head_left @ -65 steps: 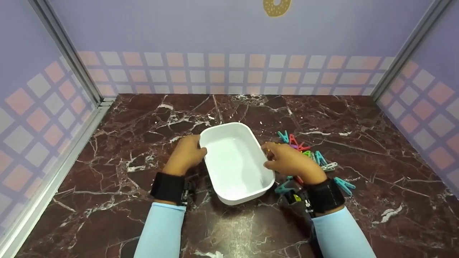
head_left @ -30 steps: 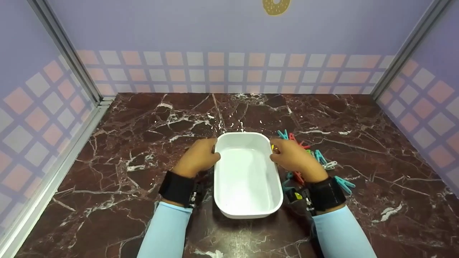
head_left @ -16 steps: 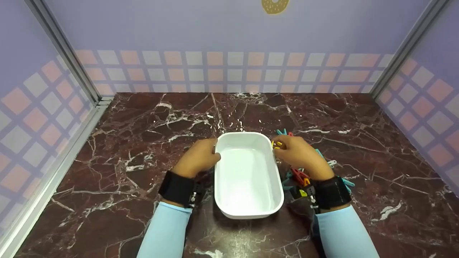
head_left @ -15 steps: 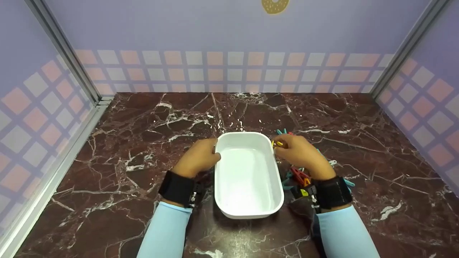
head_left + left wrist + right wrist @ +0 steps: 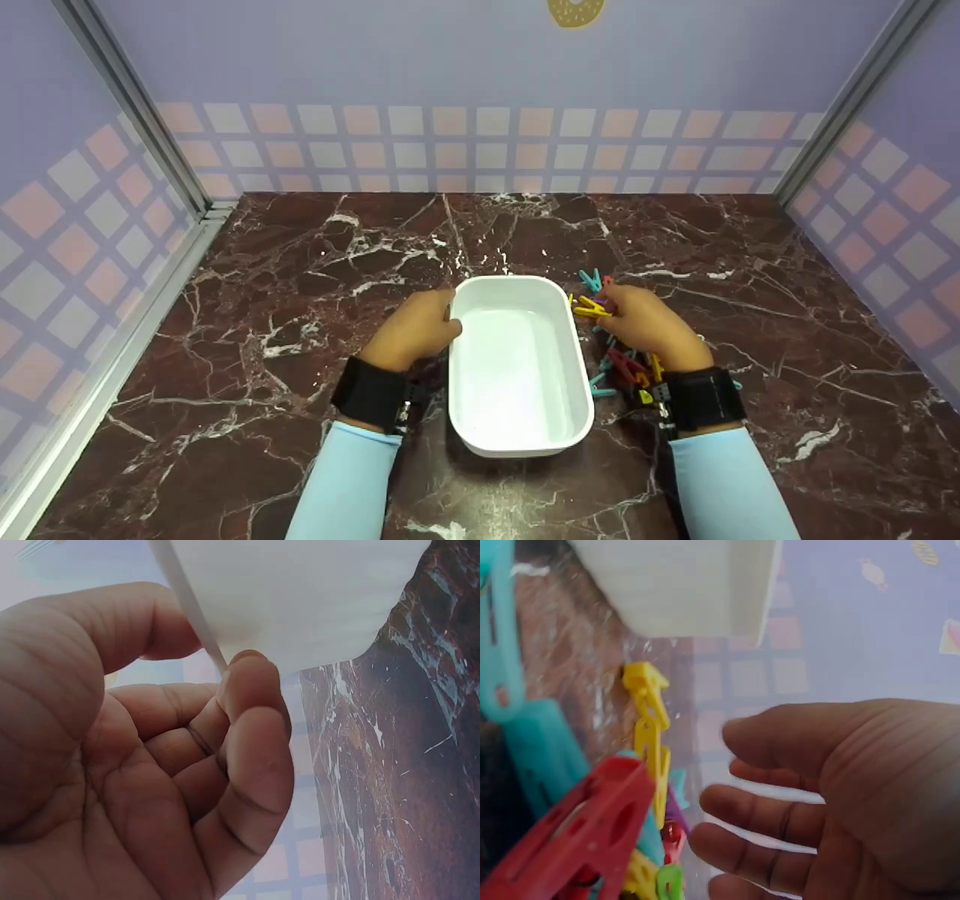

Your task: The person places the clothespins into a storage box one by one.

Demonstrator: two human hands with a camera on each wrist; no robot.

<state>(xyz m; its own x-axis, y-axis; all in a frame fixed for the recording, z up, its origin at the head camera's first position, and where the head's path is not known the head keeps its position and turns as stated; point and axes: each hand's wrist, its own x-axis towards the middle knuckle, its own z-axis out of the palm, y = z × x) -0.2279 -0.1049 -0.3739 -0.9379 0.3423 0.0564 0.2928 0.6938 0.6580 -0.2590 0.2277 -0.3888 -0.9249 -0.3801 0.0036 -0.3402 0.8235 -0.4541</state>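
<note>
A white rectangular plastic tub with rounded corners sits in the middle of the table, its inside bare. My left hand pinches the tub's left rim, thumb inside and fingers outside, which the left wrist view confirms. To the right of the tub, my right hand hovers over a pile of clothespins, its fingers loosely extended and holding nothing. Yellow clothespins lie between its fingertips and the tub. In the right wrist view a red clothespin and a teal clothespin appear close up. The hand covers part of the pile.
The dark red marbled table has small white specks behind the tub. A tiled-pattern wall closes off the back, and side panels stand left and right. A teal clothespin lies at the pile's far end.
Both hands turned the tub straight and drew it slightly nearer and rightward. Then my right hand let go of its right rim and moved right over the clothespins; my left hand stayed on the rim.
</note>
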